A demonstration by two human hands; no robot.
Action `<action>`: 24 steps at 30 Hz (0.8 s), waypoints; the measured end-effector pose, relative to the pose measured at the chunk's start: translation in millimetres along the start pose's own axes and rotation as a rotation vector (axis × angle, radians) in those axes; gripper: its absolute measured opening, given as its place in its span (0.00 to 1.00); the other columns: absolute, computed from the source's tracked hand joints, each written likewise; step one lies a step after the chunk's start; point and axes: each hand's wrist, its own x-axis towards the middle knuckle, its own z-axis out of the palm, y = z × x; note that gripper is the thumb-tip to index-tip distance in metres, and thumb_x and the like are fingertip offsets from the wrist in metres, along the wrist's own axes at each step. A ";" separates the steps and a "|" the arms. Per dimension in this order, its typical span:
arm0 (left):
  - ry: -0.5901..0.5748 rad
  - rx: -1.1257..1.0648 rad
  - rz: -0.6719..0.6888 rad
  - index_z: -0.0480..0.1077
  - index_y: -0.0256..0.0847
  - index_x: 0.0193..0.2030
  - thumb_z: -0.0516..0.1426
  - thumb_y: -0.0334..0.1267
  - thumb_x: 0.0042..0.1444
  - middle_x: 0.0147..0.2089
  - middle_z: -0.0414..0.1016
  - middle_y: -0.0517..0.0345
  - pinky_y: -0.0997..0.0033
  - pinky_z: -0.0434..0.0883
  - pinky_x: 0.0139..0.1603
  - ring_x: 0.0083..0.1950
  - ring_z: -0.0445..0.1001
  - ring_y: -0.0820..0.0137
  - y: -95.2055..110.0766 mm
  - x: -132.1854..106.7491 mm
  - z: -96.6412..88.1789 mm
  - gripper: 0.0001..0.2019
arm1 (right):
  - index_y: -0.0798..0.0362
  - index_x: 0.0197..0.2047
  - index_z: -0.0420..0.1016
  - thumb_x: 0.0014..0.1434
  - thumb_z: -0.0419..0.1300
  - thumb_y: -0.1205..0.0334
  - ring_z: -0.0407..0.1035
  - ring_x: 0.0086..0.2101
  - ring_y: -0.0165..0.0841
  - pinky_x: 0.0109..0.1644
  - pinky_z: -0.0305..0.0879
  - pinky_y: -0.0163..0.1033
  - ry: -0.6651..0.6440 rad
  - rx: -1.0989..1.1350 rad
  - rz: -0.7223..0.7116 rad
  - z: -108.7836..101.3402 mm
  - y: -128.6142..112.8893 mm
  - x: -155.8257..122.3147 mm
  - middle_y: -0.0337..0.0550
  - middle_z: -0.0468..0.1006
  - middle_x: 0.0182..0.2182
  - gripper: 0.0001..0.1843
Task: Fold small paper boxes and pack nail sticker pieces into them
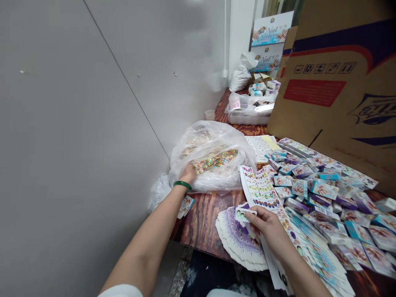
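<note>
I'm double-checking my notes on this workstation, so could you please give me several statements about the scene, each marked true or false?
1. The left hand is at the clear plastic bag. True.
2. The green bangle is on the right arm. False: it is on the left arm.
3. The right hand holds a nail-sticker strip with green ovals. True.
4. The small boxes are lined up in one neat row. False: they lie in a jumbled heap.
5. The large cardboard carton stands beyond the small boxes. True.
</note>
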 end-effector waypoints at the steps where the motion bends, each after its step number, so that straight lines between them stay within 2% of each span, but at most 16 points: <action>1: 0.008 -0.041 0.025 0.67 0.36 0.51 0.53 0.40 0.61 0.52 0.69 0.50 0.57 0.70 0.49 0.50 0.70 0.62 5.8 -6.7 -0.7 0.15 | 0.54 0.27 0.71 0.47 0.63 0.44 0.52 0.16 0.25 0.20 0.47 0.33 0.010 0.003 -0.005 -0.8 -0.3 -1.2 0.32 0.61 0.13 0.19; 3: -0.011 -0.134 0.081 0.67 0.34 0.52 0.50 0.36 0.62 0.51 0.71 0.48 0.61 0.70 0.49 0.49 0.71 0.64 18.8 -25.3 -1.3 0.14 | 0.54 0.29 0.71 0.47 0.63 0.46 0.53 0.17 0.25 0.21 0.48 0.33 0.052 0.001 -0.031 -3.4 -2.3 -2.8 0.32 0.62 0.14 0.19; 5: -0.099 -0.228 0.126 0.68 0.32 0.52 0.50 0.35 0.61 0.46 0.74 0.47 0.66 0.71 0.45 0.43 0.74 0.67 31.6 -50.2 -1.0 0.15 | 0.55 0.30 0.72 0.47 0.63 0.47 0.54 0.18 0.26 0.22 0.49 0.33 0.111 -0.012 -0.074 -6.3 -6.6 -3.2 0.33 0.62 0.16 0.18; 8: -0.342 -0.408 0.176 0.72 0.36 0.48 0.55 0.38 0.56 0.39 0.77 0.52 0.71 0.71 0.39 0.36 0.75 0.70 46.7 -92.9 0.7 0.15 | 0.56 0.28 0.72 0.47 0.63 0.50 0.53 0.19 0.25 0.22 0.48 0.32 0.170 -0.045 -0.118 -7.8 -16.1 -1.5 0.33 0.62 0.16 0.16; 10: -0.565 -0.661 0.184 0.73 0.37 0.46 0.60 0.37 0.52 0.39 0.77 0.53 0.72 0.71 0.40 0.36 0.74 0.71 53.1 -118.7 3.1 0.14 | 0.56 0.29 0.72 0.47 0.63 0.51 0.54 0.19 0.25 0.22 0.49 0.32 0.167 -0.030 -0.104 -5.4 -21.4 1.0 0.33 0.63 0.17 0.16; 12: -0.684 -0.810 0.176 0.74 0.38 0.44 0.63 0.35 0.47 0.39 0.77 0.53 0.73 0.70 0.40 0.37 0.74 0.71 57.0 -139.1 7.5 0.15 | 0.56 0.31 0.73 0.46 0.62 0.52 0.53 0.18 0.25 0.21 0.48 0.32 0.134 -0.008 -0.084 -0.7 -23.4 3.7 0.33 0.63 0.17 0.15; 13: -0.694 -0.837 0.168 0.74 0.38 0.43 0.64 0.35 0.45 0.39 0.76 0.54 0.74 0.70 0.39 0.37 0.73 0.72 58.4 -147.0 10.6 0.16 | 0.56 0.32 0.73 0.46 0.62 0.52 0.53 0.17 0.24 0.21 0.48 0.32 0.116 0.001 -0.078 2.1 -22.9 4.8 0.32 0.63 0.16 0.15; 16: -0.602 -0.888 0.119 0.75 0.37 0.40 0.65 0.34 0.44 0.36 0.76 0.56 0.76 0.70 0.35 0.33 0.72 0.74 60.3 -163.6 23.2 0.14 | 0.56 0.32 0.73 0.45 0.61 0.54 0.53 0.16 0.25 0.19 0.47 0.32 0.088 0.034 -0.082 10.5 -16.4 6.6 0.31 0.62 0.13 0.14; 19: -0.430 -0.959 0.047 0.74 0.36 0.37 0.64 0.36 0.44 0.29 0.75 0.59 0.76 0.70 0.33 0.29 0.71 0.75 58.7 -172.6 38.5 0.12 | 0.56 0.35 0.74 0.47 0.59 0.54 0.54 0.14 0.25 0.18 0.49 0.32 0.086 0.058 -0.075 15.8 -7.2 6.8 0.32 0.64 0.13 0.15; 24: -0.185 -0.874 0.045 0.74 0.35 0.34 0.64 0.38 0.45 0.25 0.73 0.59 0.77 0.68 0.29 0.26 0.69 0.75 50.5 -179.2 59.7 0.10 | 0.57 0.37 0.75 0.50 0.57 0.55 0.56 0.14 0.25 0.18 0.51 0.32 0.034 0.036 -0.053 16.8 -0.3 5.3 0.35 0.68 0.14 0.16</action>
